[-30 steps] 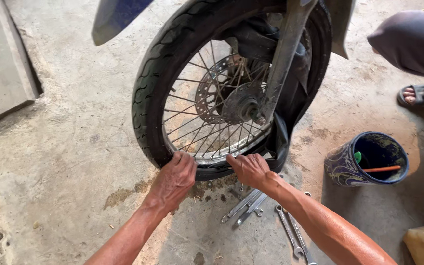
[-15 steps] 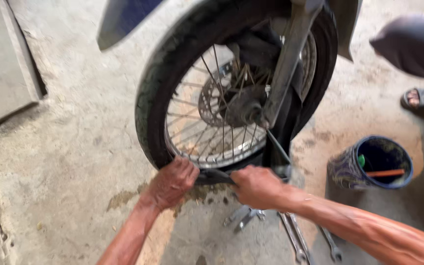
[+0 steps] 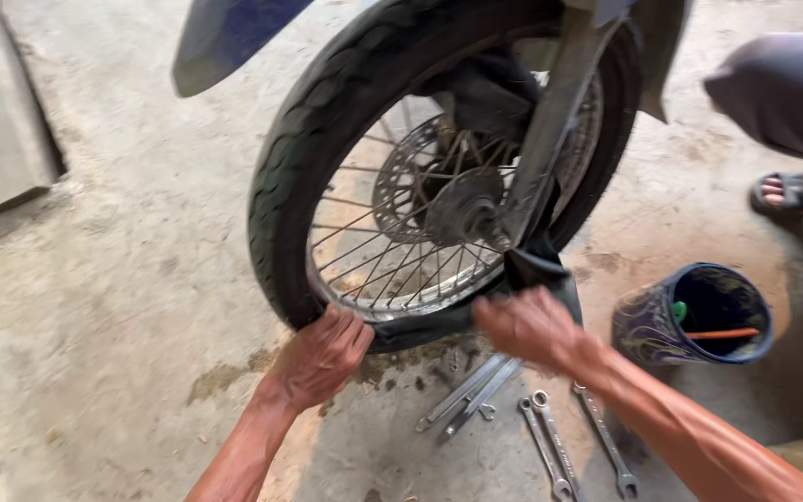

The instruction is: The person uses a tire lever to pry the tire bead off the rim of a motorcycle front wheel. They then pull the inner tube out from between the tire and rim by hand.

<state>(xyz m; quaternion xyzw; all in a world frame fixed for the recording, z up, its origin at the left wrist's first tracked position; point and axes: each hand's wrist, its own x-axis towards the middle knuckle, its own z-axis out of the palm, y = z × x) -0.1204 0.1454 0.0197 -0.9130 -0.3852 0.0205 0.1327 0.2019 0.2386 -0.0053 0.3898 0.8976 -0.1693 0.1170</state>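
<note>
Low in the frame, several wrenches point(image 3: 532, 418) lie on the concrete floor point(image 3: 113, 307) between the forearms. Just above them the left hand point(image 3: 320, 358) curls its fingers onto the bottom of the tyre point(image 3: 304, 158), and the right hand point(image 3: 530, 327) grips the black inner tube point(image 3: 541, 270) hanging there — fingers closed on it. Further off, right — a dark bucket point(image 3: 652, 325), then someone's sandalled foot point(image 3: 792, 193).

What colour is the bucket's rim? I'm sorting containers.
Blue rim on the bucket, seen in the head view.
</note>
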